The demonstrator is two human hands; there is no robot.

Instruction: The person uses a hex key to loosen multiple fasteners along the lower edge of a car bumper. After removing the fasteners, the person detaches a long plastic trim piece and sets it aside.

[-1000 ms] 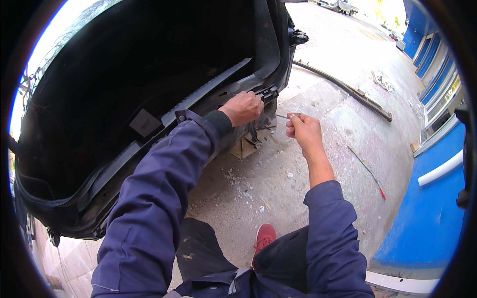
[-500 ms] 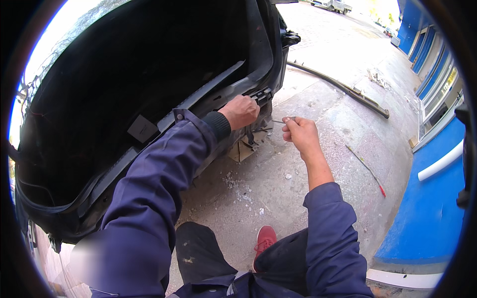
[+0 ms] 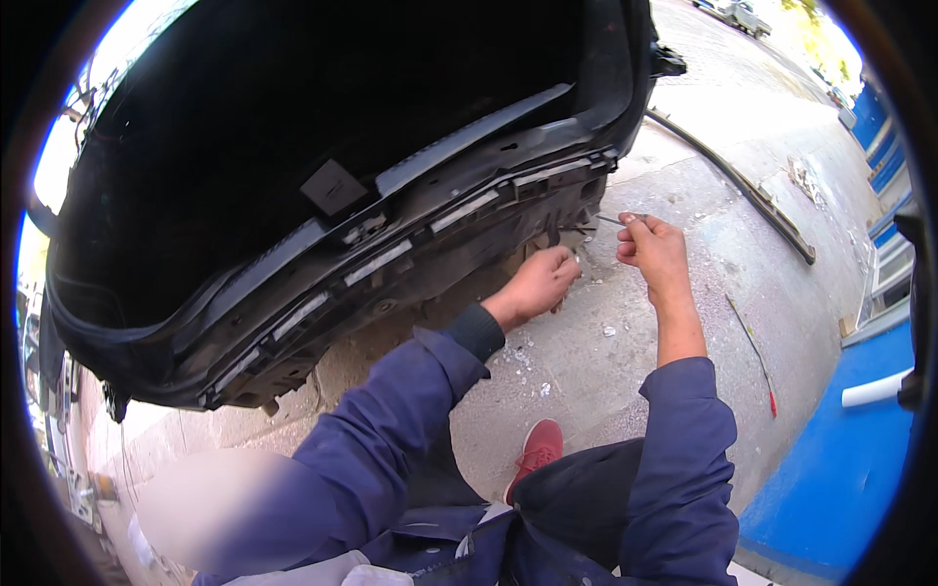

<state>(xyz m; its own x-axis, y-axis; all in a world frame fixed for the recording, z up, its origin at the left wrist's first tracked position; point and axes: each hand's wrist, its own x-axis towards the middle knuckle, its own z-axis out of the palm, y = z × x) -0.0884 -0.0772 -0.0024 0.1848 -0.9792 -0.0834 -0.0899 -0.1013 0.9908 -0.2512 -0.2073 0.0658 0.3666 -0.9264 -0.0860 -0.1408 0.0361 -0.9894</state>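
Observation:
In front of me is the rear end of a car (image 3: 386, 305), its boot opening dark and its lower edge bare of a bumper cover. My right hand (image 3: 657, 256) pinches a thin dark metal rod (image 3: 610, 220) between thumb and fingers. The rod points left toward the car's near right corner, where loose dark pieces (image 3: 554, 230) hang; I cannot tell whether it touches them. My left hand (image 3: 540, 284) is just below that corner with its fingers curled together. Whatever lies inside those fingers is hidden.
A long dark strip (image 3: 747, 186) lies on the concrete to the right. Closer in is a thin rod with a red end (image 3: 754, 359). White fragments (image 3: 535, 374) are scattered below my hands. A blue wall (image 3: 831, 459) with a white pipe (image 3: 873, 391) borders the right.
My left hand has come off the car's rear edge and moved down toward me. The right hand still holds the thin rod. The view has shifted, showing more of the car's rear.

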